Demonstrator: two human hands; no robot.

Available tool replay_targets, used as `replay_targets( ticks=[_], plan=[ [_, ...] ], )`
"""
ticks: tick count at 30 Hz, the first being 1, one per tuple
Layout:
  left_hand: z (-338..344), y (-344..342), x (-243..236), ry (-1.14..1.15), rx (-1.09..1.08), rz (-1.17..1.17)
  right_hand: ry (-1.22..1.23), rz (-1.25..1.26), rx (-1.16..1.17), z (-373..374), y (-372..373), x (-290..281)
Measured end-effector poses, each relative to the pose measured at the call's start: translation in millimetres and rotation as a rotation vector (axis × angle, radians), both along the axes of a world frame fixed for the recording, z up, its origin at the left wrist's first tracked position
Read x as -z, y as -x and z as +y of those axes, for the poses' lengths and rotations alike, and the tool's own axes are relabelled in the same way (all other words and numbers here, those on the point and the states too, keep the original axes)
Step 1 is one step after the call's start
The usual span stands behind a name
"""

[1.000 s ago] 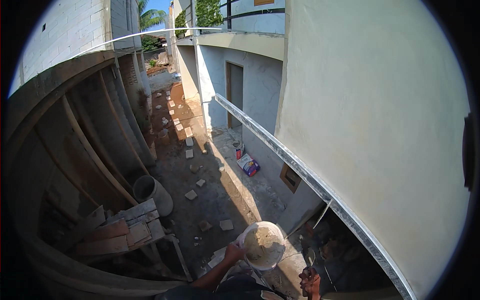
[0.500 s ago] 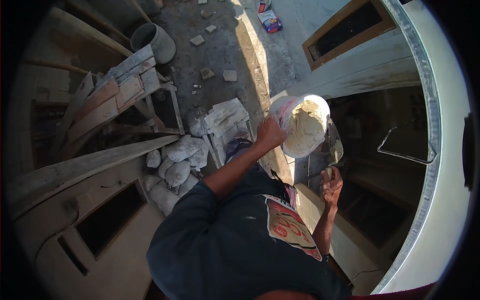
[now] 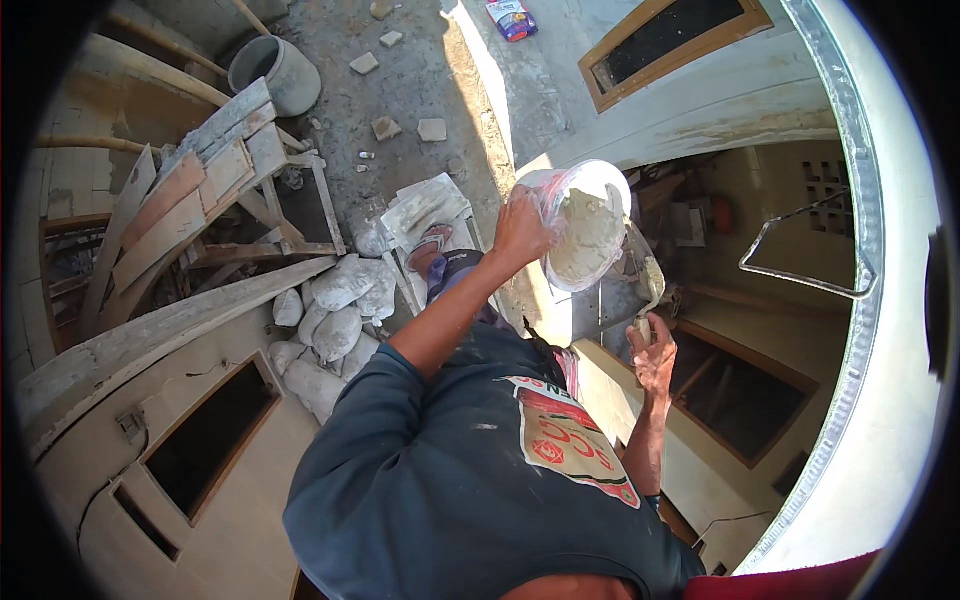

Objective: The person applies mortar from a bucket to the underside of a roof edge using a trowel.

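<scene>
My left hand [image 3: 525, 225] is closed on the near rim of a white bucket [image 3: 590, 235], which is tilted and holds pale, pasty mix. My right hand [image 3: 650, 350] grips the handle of a trowel [image 3: 648, 275] smeared with the same mix; its blade lies just beside the bucket's right side, partly hidden by it. Below my body my sandalled foot [image 3: 430, 245] rests on a pale, dusty board [image 3: 420, 205].
A rickety stack of planks [image 3: 190, 200] on a wooden frame stands left, beside a grey drum [image 3: 285, 75] and several white sacks [image 3: 340, 285]. Broken blocks [image 3: 432, 130] lie on the ground. A metal channel with a wire bracket [image 3: 830, 290] runs down the right. A purple-and-white bag [image 3: 512, 20] lies beyond.
A second ago the view looked along the passage; it has swung down to my body, bucket and trowel. Since half a second ago everything has shifted slightly up and left, both grips unchanged.
</scene>
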State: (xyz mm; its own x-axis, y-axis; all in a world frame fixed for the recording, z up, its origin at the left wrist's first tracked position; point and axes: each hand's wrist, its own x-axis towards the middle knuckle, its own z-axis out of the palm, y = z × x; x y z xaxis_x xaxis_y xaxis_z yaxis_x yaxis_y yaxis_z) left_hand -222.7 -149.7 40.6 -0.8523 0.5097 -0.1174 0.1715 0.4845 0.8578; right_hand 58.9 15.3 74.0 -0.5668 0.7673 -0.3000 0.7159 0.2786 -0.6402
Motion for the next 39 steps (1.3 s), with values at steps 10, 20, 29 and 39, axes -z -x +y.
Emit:
replay_targets(
  ticks=[10,20,29,39],
  plan=[
    [-15.0,32.6,-6.7,0.092,0.064,0.050,0.052,0.049,-0.328,-9.7,24.3,-19.6],
    [-33.9,62.8,-64.3,0.080,0.129,0.032,-0.269,-0.051,-0.516,-16.2,48.7,-29.5],
    [-10.6,73.9,-70.1,-0.040,0.198,0.391,-0.306,0.077,-0.658,9.5,53.4,-31.7],
    [23.8,81.2,-32.5,-0.460,0.441,0.063,-0.822,-0.193,-0.839,5.4,134.6,31.2]
  ],
)
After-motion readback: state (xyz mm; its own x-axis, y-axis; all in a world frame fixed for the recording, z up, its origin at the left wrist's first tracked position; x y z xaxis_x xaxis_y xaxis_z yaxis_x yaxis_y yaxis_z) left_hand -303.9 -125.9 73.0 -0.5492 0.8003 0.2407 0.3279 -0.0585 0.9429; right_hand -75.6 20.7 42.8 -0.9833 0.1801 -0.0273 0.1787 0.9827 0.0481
